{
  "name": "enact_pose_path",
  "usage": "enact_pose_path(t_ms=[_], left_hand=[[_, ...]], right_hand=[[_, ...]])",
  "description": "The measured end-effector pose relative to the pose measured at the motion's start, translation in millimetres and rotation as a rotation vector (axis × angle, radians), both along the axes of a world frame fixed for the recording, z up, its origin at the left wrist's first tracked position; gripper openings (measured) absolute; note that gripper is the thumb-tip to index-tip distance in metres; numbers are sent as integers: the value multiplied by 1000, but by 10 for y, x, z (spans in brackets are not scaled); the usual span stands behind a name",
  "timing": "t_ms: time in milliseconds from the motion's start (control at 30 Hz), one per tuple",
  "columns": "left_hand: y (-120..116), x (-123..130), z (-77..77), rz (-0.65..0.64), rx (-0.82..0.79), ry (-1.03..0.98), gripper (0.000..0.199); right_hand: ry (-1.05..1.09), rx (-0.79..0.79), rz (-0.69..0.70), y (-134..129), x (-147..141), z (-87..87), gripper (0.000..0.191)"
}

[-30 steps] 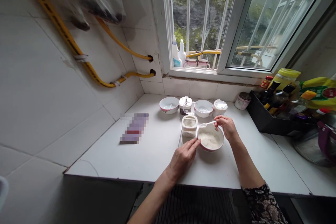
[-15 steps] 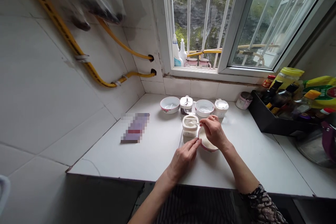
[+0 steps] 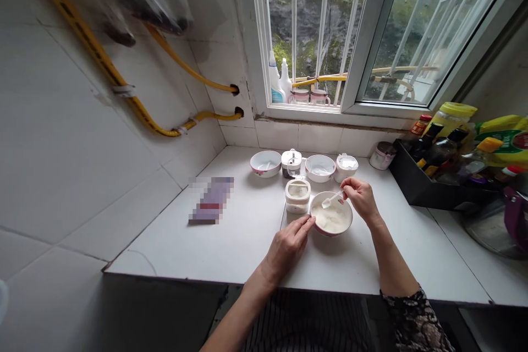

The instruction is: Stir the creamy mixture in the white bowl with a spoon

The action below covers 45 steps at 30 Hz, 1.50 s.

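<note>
My right hand pinches the handle of a small white spoon. The spoon's scoop hangs over a white bowl with a pink rim, which has whitish powder or grains in it. At the bowl's left side, my left hand holds its rim with the fingertips; the thumb is mostly hidden. Just behind that hand stands a white seasoning jar, its top open and pale contents showing inside.
Along the back stand a bowl with a spoon in it, a jar with dark contents, another bowl and a white jar. A pixelated flat item lies left. A black bottle box and a pot stand right.
My right hand has moved right and slightly down, taking the spoon from the open jar to above the bowl. My left hand has stayed at the bowl's rim.
</note>
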<state>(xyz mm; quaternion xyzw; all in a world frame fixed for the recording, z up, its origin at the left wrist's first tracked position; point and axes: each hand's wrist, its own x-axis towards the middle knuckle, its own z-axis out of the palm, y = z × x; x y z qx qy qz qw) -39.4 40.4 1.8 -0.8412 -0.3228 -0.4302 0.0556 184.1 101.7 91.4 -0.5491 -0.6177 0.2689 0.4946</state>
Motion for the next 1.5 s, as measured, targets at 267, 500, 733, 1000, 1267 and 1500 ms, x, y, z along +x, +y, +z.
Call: enact_pose_path(t_ms=[267,500,733,1000,1267,1500], left_hand=[[-1,0,-13,3,-13,-5,48],[1,3,0,1,10,-4,44],[0,7,3,0,13,-8,45],[13,1,-10,5,25,-2,45],[12,3,-7,1,17,-2,45],[15,6,-21,-3,15,-1,46]], right_hand=[[-35,-119,101,1,-124,-70,15],[229,-199,84,72,-29,-69,13],[321,-232,96,94,-22,-65,12],[345,-247,95,119,13,-79,10],[385,-258,74,131,7,-91,10],[462,-251,81,127,9,-73,9]])
